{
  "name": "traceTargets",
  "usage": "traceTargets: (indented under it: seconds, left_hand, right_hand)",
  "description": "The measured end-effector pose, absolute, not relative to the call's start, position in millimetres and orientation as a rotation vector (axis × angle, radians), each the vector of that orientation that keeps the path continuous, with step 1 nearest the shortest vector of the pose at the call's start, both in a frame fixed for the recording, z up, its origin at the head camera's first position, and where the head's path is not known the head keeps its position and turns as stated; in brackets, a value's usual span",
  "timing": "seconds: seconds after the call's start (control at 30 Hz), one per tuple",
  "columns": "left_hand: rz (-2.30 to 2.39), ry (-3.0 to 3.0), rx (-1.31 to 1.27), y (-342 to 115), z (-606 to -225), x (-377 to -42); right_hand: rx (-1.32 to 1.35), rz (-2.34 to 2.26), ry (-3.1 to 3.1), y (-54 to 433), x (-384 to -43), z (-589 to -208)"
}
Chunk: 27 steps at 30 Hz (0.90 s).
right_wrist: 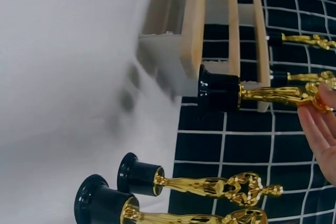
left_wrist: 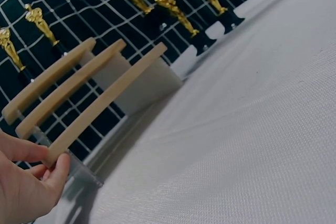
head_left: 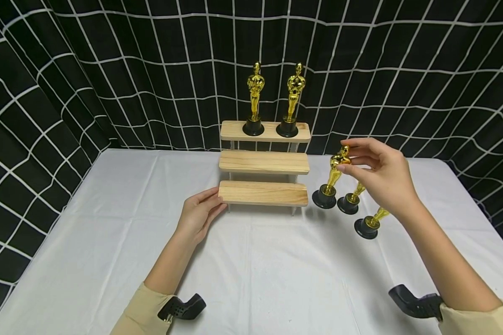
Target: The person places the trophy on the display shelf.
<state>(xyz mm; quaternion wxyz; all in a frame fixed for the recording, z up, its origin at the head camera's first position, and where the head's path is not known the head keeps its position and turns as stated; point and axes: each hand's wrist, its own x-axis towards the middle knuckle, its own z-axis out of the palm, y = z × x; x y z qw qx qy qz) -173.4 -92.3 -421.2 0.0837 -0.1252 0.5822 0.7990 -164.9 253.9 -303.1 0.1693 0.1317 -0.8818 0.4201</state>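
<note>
Call the pale-wood, three-tier riser [head_left: 263, 163] the middle of the clock. Closest in, at 4 o'clock, a shiny gold figure statuette on a round black base [head_left: 372, 222] stands on the white tablecloth [head_left: 285, 274], its gold twin [head_left: 352, 199] just past it. Over at 8, the left hand [head_left: 199, 214] pinches the end of the lowest board between thumb and fingers. Around 3, the right hand [head_left: 381, 177] pinches a third gold statuette [head_left: 333, 178] up near its head; it's tilted and looks lifted. My worry: gripped that high, the base could swing and clip a board or bump the twin. And if the left hand tugs, a fourth statuette [head_left: 255, 95] and a fifth statuette [head_left: 294, 95], at 12 up on the top board, might topple.
</note>
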Motion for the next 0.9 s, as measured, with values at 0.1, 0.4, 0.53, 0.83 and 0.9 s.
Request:
traceTargets:
  seconds: [0.1, 0.4, 0.53, 0.83, 0.9]
  left_hand:
    - [2.387, 1.734, -0.371, -92, -421, -173]
    - [2.382, 1.734, -0.371, -92, -422, -174]
    - [2.379, 1.735, -0.371, -92, -422, -174]
    - [2.385, 1.735, -0.378, -92, -420, -174]
    - [2.386, 1.732, -0.374, -92, -419, -174]
  right_hand:
    - [0.379, 1.197, -2.506, 252, -166, -300]
    - [0.390, 1.201, -2.519, 244, -168, -289]
    - [0.404, 1.193, -2.522, 241, -169, -285]
    - [0.432, 1.208, -2.512, 230, -173, -276]
    - [0.437, 1.216, -2.508, 227, -174, -275]
